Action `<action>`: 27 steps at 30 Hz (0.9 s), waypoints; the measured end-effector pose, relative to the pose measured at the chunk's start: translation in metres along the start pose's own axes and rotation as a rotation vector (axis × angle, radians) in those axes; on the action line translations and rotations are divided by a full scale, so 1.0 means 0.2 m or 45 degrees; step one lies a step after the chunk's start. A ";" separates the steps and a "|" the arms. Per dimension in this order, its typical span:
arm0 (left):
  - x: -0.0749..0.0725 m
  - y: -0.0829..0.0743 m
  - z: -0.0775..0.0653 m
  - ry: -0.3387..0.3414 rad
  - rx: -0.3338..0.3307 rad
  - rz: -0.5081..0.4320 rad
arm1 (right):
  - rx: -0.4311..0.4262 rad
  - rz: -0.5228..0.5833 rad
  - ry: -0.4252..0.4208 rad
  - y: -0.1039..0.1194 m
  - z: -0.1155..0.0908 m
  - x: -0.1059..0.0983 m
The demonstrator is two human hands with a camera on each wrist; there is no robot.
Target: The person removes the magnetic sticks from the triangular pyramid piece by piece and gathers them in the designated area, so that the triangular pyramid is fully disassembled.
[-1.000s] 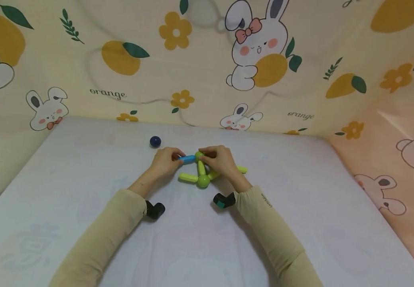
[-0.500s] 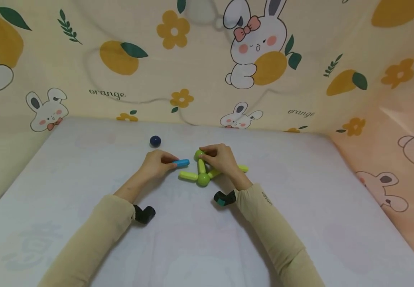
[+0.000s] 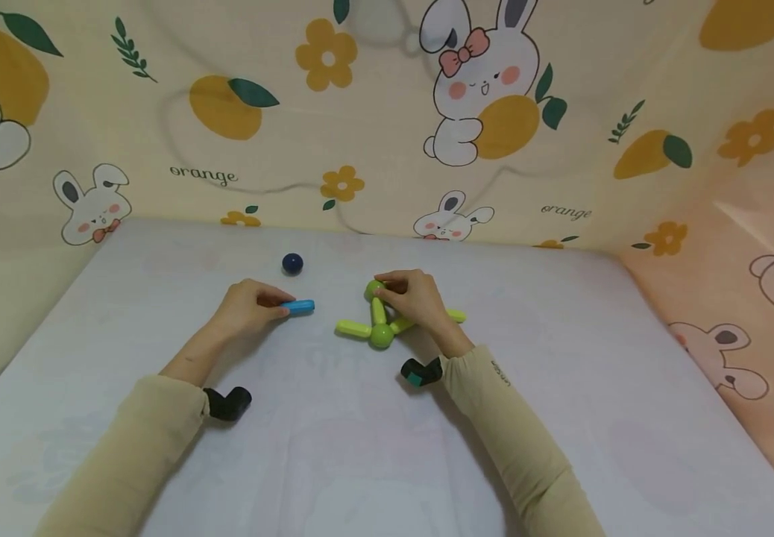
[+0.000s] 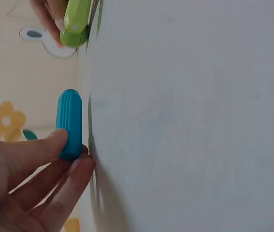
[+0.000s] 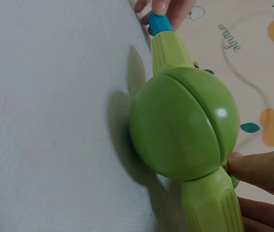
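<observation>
My left hand (image 3: 244,307) pinches a blue toy rod (image 3: 302,306) near one end, just above the white surface. In the left wrist view the ribbed rod (image 4: 70,113) sticks out past thumb and fingertips, touching nothing else. My right hand (image 3: 415,297) grips a small green ball (image 3: 372,289) at the far end of a joined green piece. Several lime rods meet at its nearer green ball (image 3: 381,336): one rod (image 3: 353,329) points left, another leads to the gripped ball. In the right wrist view the near ball (image 5: 175,123) hides most of the gripped one.
A dark blue ball (image 3: 292,263) lies on the white-covered table (image 3: 360,447) beyond my left hand. A cloth wall (image 3: 373,134) with rabbits and oranges stands behind, and another (image 3: 729,298) on the right. Black wrist cameras (image 3: 228,404) hang below both cuffs.
The blue rod was against the far green ball a second ago. My left hand has drawn it away to the left, leaving a gap. My right hand keeps its grip in place.
</observation>
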State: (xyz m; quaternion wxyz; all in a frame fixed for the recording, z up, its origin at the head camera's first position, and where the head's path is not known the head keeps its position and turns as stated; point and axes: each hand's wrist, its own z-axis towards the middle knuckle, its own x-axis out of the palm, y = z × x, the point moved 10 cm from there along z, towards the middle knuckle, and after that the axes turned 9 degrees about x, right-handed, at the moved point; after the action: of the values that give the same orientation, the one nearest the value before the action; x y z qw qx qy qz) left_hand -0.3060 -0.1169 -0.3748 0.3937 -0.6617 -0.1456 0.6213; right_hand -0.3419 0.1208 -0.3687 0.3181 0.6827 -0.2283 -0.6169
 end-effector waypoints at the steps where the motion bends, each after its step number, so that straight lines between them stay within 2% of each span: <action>1: -0.01 0.01 0.00 -0.003 -0.002 0.010 | -0.003 0.000 -0.001 0.00 0.00 0.00; 10: -0.07 0.07 0.02 -0.045 -0.084 0.019 | 0.001 0.003 -0.004 -0.01 -0.01 0.00; 19: -0.06 0.08 0.05 -0.084 -0.076 0.020 | 0.006 0.029 -0.003 -0.01 -0.01 -0.01; 27: -0.06 0.09 0.04 -0.069 -0.083 0.025 | -0.008 0.038 0.005 -0.01 0.00 0.00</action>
State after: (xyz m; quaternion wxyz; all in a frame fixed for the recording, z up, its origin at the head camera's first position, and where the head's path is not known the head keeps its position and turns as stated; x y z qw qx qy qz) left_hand -0.3217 -0.1330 -0.3782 0.3618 -0.6584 -0.1699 0.6378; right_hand -0.3420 0.1235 -0.3700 0.3300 0.6795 -0.2359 -0.6113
